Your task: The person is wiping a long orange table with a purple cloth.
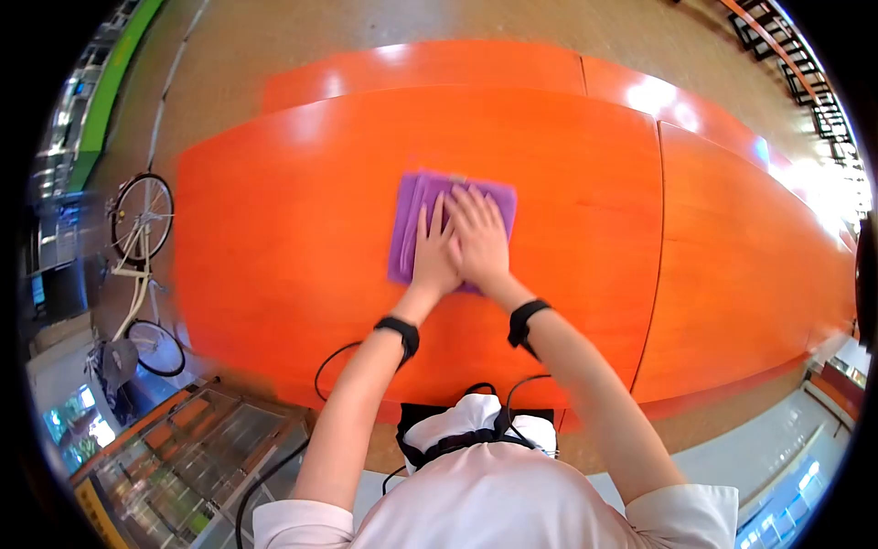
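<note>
Left hand (433, 263) and right hand (477, 240) press flat, fingers open, on cloth (410, 215); nothing grasped. Risk: cloth may bunch or skid on the glossy table (274, 229).

Both hands (457, 247) lie side by side on a cloth (412, 215) on the table (274, 229).
</note>
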